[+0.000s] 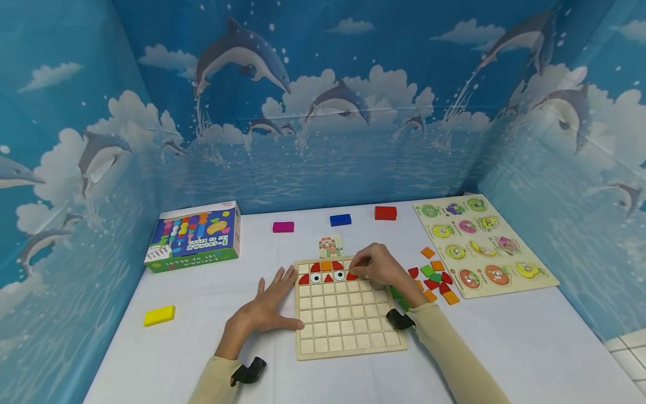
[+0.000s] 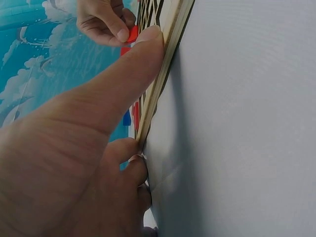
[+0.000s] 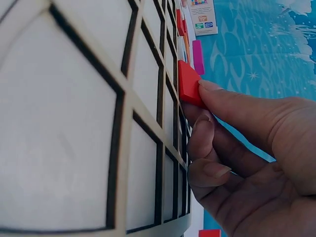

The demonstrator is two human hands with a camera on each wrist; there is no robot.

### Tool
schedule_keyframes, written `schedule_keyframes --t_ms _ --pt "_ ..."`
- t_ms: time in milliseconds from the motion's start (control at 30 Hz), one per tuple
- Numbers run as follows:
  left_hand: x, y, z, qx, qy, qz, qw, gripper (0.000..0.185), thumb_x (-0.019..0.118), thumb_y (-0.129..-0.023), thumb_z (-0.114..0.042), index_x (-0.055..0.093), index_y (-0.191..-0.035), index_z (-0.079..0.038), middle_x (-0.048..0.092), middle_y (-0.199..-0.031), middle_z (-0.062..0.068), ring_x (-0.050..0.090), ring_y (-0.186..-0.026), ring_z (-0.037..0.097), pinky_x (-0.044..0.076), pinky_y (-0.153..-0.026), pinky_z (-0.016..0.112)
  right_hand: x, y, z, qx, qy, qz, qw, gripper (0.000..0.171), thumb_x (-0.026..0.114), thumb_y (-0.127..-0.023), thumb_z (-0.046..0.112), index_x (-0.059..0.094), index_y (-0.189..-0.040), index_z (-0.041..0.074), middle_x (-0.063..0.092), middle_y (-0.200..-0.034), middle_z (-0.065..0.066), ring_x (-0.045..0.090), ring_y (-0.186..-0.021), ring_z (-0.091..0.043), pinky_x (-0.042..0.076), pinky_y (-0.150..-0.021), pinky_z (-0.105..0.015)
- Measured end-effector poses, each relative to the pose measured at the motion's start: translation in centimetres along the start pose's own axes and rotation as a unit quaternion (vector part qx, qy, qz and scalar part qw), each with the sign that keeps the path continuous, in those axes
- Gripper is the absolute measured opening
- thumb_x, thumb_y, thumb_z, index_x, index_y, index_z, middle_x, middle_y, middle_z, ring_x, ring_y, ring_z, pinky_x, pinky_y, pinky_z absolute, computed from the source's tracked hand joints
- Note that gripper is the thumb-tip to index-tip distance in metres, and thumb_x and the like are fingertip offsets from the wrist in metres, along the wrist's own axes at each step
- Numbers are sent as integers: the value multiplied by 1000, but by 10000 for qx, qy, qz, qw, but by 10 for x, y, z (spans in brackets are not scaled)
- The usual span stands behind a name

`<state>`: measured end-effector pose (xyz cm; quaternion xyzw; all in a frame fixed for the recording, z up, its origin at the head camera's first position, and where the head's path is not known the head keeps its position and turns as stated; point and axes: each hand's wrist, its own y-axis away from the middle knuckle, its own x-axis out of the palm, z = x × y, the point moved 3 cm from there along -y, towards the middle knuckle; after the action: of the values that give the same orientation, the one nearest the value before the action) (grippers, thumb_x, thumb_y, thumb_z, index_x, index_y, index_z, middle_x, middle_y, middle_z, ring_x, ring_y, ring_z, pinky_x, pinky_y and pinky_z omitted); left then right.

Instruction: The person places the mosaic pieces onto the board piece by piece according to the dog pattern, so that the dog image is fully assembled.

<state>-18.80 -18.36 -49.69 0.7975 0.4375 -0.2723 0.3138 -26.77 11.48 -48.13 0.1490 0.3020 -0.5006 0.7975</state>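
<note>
The square wooden grid board (image 1: 348, 314) lies flat on the white tablecloth (image 1: 504, 336), its near edge toward the person. Most of its cells are bare; only the top two rows carry tiles, among them red and orange pieces and two eye tiles (image 1: 327, 276). To the board's right, a loose heap of red, orange and green tiles (image 1: 434, 278) sits just beside the edge, leaving little free cloth there. To the left, the cloth is open out to a yellow rectangular block (image 1: 159, 315).

The left hand (image 1: 267, 311) rests flat on the cloth with fingers spread and straight, its thumb (image 2: 133, 69) pressed along the board's left edge. The right hand (image 1: 383, 269) reaches over the board's upper right part, with thumb and forefinger pinching a small red wooden tile (image 3: 189, 84), which touches the second row of the grid; the other fingers are curled under.

Further back stand a pink block (image 1: 283, 226), a blue block (image 1: 340, 219) and a red block (image 1: 386, 212), a small pattern card (image 1: 331, 246) just behind the board, and a colourful game box (image 1: 194, 235) to the left. A pale wooden peg puzzle with fruit pictures (image 1: 481, 247) lies to the right. Blue walls printed with dolphins (image 1: 242, 53) close in the table on three sides.
</note>
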Motion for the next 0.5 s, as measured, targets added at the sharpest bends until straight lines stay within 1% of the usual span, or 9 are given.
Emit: schedule_keyframes --t_ms 167,267,333,400,433,500 --pt "0 0 -1 -3 -37 -15 10000 124 95 -80 -44 19 -174 -13 10 -182 3 -5 -168 30 -16 -130 64 -1 0 1 -63 4 92 9999 8 84 -92 3 84 -85 7 77 -81 2 63 -75 -13 56 -68 -25" --pt "-1 1 -1 -11 -32 -13 10000 124 95 -80 -43 20 -174 -13 10 -182 4 -4 -168 31 -16 -130 64 -2 1 2 -330 -42 248 9991 8 81 -94 -1 83 -89 5 77 -83 -1 62 -73 -13 56 -67 -25" --pt "-1 1 -1 -18 -22 -12 10000 124 95 -80 -43 20 -174 -13 10 -182 4 -4 -168 31 -16 -130 64 -3 1 1 -523 -49 361 9980 10 76 -95 -4 82 -92 4 77 -84 -3 60 -71 -13 55 -65 -24" --pt "0 0 -1 -26 -21 -15 10000 124 95 -80 -43 20 -174 -12 10 -182 4 -4 -168 31 -16 -130 64 -3 1 0 -624 -12 463 9970 13 72 -96 -5 81 -94 3 77 -85 -4 58 -69 -12 53 -65 -23" --pt "0 1 -1 -25 -20 -17 10000 124 95 -80 -43 20 -174 -13 10 -182 4 -4 -168 31 -16 -130 65 -4 1 0 -642 -1 510 9966 13 71 -97 -5 82 -94 3 77 -85 -3 58 -69 -11 54 -65 -23" --pt "0 0 -1 -28 -18 -12 10000 124 95 -80 -43 20 -174 -13 10 -182 4 -5 -168 31 -16 -130 65 -5 1 -1 -544 5 615 9966 10 74 -98 -1 82 -94 4 77 -85 -2 59 -70 -10 55 -67 -22"
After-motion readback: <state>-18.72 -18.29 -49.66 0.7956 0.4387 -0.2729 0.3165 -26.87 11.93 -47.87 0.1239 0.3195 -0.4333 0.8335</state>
